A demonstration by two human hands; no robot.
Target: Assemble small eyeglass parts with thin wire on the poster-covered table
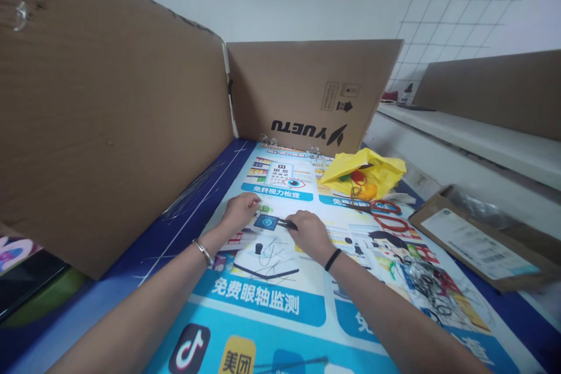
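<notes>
My left hand [240, 210], with a silver bangle at the wrist, is over the printed poster [307, 298]. Its fingertips are pinched together; what they hold, if anything, is too small to make out. My right hand [310, 235], a black band round its wrist, is closed around a slim black tool [286, 224]. The tool points left toward a dark blue square [266, 222] with a lighter circle. I cannot tell whether that square is printed or a separate piece. Thin dark strands [272, 257] lie on the poster just below the hands.
Cardboard panels [131, 105] stand at the left and back. Toward the right are a yellow bag [368, 166] with coloured yarn, red-handled scissors [385, 207], a tangle of wires [427, 286] and a cardboard box [477, 245]. Loose thin strands [193, 190] lie at left.
</notes>
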